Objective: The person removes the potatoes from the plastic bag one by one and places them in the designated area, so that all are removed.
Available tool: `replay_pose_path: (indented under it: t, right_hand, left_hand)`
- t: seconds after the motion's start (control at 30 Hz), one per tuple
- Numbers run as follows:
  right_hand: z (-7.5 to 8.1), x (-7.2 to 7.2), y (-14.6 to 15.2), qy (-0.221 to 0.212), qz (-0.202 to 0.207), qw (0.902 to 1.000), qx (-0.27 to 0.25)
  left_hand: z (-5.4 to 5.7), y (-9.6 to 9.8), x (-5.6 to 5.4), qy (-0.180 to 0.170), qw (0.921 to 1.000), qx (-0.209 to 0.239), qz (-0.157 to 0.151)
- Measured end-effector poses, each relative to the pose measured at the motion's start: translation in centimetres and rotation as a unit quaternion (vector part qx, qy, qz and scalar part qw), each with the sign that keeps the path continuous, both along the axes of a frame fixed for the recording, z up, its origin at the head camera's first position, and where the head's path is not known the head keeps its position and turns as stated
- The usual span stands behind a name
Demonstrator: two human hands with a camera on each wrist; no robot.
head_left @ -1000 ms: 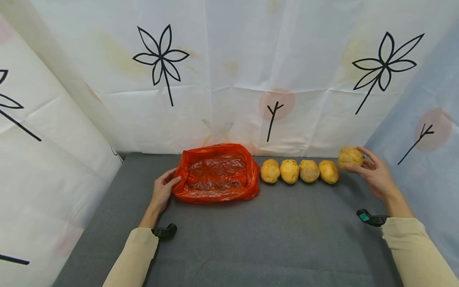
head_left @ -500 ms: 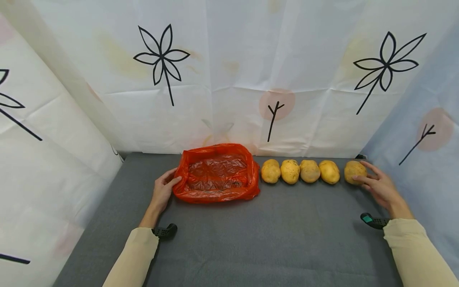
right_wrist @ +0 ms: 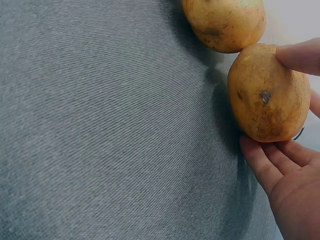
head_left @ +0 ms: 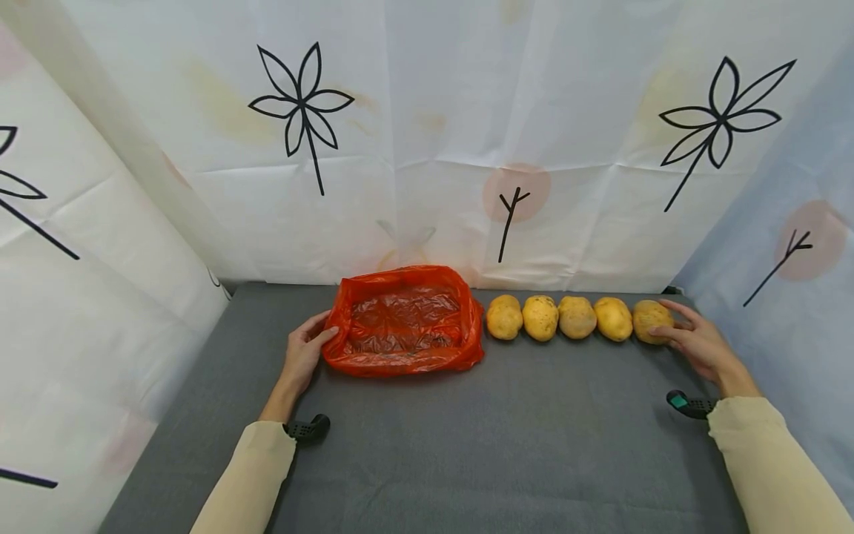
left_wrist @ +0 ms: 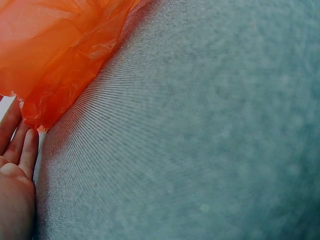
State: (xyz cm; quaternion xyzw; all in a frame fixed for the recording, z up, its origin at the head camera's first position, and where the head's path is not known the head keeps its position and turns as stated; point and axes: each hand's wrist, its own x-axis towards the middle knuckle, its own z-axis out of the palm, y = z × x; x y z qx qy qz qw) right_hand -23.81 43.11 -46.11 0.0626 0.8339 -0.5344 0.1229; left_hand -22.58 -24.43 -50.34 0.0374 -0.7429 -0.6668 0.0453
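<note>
A red plastic bag [head_left: 403, 363] lies on the grey cloth with its mouth spread wide and facing up. My left hand [head_left: 303, 354] touches the bag's left side, thumb tip at the rim. In the left wrist view its fingers [left_wrist: 29, 150] reach fairly straight to the bag's lower corner. To the right of the bag, several potatoes stand in a row. At the row's right end, my right hand [head_left: 700, 343] grips a potato [right_wrist: 265, 100], thumb on one side and fingers on the other. This potato sits against its neighbour potato [right_wrist: 225, 25], low at the cloth.
Other potatoes in the row are the leftmost potato [head_left: 504, 317], right beside the bag, and a smoother yellow potato [head_left: 612, 319]. A white patterned curtain [head_left: 427, 208] closes off the back of the grey cloth-covered table [head_left: 480, 445]. A bluish side curtain [head_left: 794, 311] hangs near my right hand.
My right hand has lowered the potato from above the cloth to the row's right end, then slid it left against its neighbour. The left hand and the bag stay in place.
</note>
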Motion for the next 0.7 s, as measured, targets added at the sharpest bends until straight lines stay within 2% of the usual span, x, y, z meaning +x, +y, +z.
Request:
replay_pose_path:
  t: [0.13, 0.37, 0.7]
  right_hand:
    - [0.1, -0.2, 0.0, 0.000, 0.008, 0.9998, 0.017]
    - [0.4, -0.6, -0.2, 0.001, 0.016, 0.9995, 0.028]
    - [0.3, -0.5, -0.6, 0.013, 0.006, 0.9991, 0.040]
  left_hand:
    - [1.5, 0.4, 0.8, -0.001, 1.0000, 0.001, -0.007]
    - [1.6, 0.4, 0.7, 0.000, 1.0000, 0.004, -0.007]
    - [1.5, 0.4, 0.8, -0.003, 1.0000, 0.003, -0.008]
